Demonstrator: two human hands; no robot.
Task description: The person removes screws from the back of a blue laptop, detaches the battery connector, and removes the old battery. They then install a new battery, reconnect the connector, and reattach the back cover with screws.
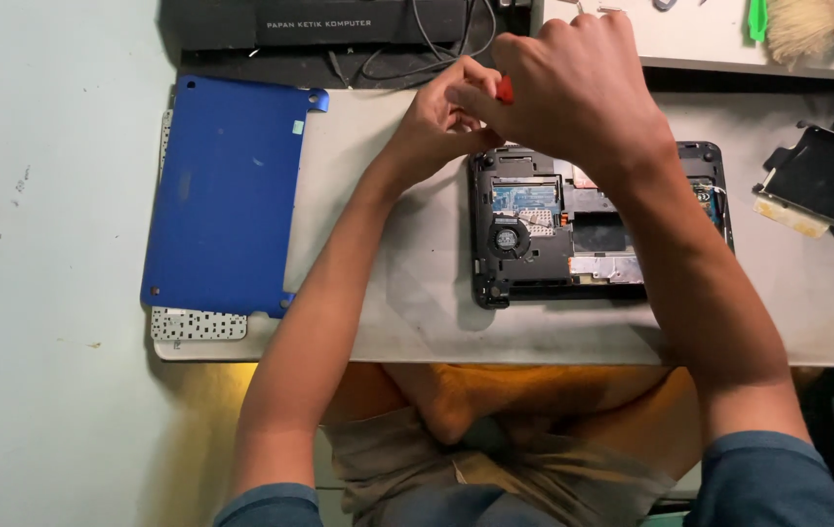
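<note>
**Head cam: both hands at far edge of opened laptop**

Head view. Right hand [573, 83] is closing its fingers around a red-handled tool [504, 90]; only a bit of the red handle is showing, tip hidden, so tool type can't be told. Left hand [441, 122] is sitting just beside it, fingers curled in toward the same spot; whether it's gripping anything can't be told. Both hands are hovering over the far-left corner of the opened laptop base [534, 229], which is lying flat on the grey work board [388, 293], internals w/ round fan [508, 238] facing up. Right forearm is crossing over the base's right half. Blue cover panel [227, 190] is lying well apart to the left, resting on a white keyboard [198, 324]. Black bracket part [822, 181] is lying at the right edge. Black box [319, 24] is sitting at the far side.
</note>
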